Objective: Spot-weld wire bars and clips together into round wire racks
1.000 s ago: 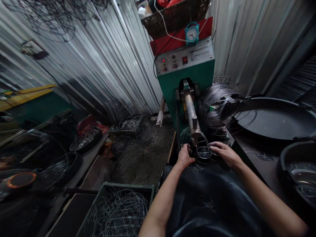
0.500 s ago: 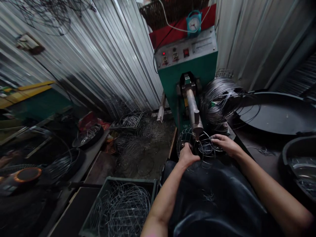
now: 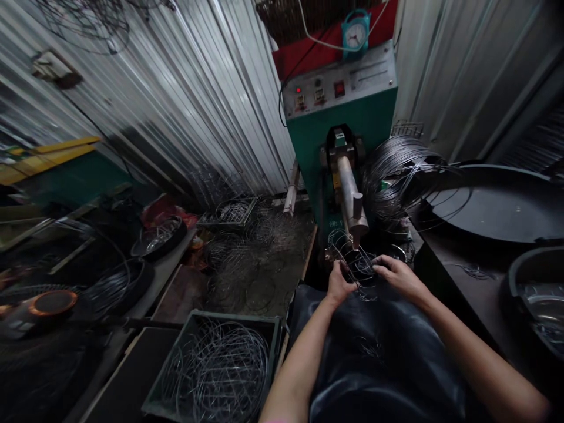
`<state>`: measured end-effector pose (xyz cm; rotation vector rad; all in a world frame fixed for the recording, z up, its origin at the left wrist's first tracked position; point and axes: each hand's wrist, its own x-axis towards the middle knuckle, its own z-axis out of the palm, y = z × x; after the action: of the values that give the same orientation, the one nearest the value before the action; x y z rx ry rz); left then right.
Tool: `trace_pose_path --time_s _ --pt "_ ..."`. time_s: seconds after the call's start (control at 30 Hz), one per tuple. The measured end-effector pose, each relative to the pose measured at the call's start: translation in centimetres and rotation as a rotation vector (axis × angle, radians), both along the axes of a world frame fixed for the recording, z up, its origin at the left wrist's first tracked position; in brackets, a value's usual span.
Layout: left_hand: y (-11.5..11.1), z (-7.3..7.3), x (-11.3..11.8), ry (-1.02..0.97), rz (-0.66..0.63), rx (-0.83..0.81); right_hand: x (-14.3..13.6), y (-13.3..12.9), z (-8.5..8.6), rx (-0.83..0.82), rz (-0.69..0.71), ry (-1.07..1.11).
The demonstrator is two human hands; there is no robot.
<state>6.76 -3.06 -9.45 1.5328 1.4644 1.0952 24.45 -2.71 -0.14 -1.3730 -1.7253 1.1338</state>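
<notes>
A round wire frame (image 3: 362,264) sits tilted under the metal tip of the green machine's arm (image 3: 352,200). On its near left side, my left hand (image 3: 340,284) is closed on the wire. My right hand (image 3: 396,274) has thumb and fingers pinched together at the frame's right edge; what lies between the fingertips is too small to make out. The machine (image 3: 343,111) stands just beyond, with a red light lit on its panel.
A green crate (image 3: 189,329) full of wire frames is at the lower left. Coiled wire (image 3: 396,176) hangs right of the machine arm. A large black pan (image 3: 493,205) and a round black tub (image 3: 513,282) stand at the right.
The wire frame has turned from facing me to a more edge-on tilt. My right hand has moved left and its fingers have closed at the frame. The view has shifted slightly.
</notes>
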Motion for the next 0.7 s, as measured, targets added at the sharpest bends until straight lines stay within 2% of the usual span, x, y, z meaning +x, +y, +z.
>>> trace_pose_path --time_s 0.2,0.4,0.53,0.7 --pt "0.5 -1.1 0.1 -0.086 -0.061 0.015 -0.3 0.0 0.2 0.035 -0.023 -0.064" --pt "0.0 -0.3 0.2 -0.141 -0.088 -0.026 -0.6 -0.2 0.1 0.070 -0.018 -0.067" --pt "-0.1 0.3 -0.1 -0.085 -0.054 -0.053 -0.7 -0.2 0.1 0.074 -0.046 -0.077" --pt "-0.3 0.6 0.1 -0.151 -0.066 -0.155 -0.7 -0.3 0.4 0.055 -0.036 -0.057"
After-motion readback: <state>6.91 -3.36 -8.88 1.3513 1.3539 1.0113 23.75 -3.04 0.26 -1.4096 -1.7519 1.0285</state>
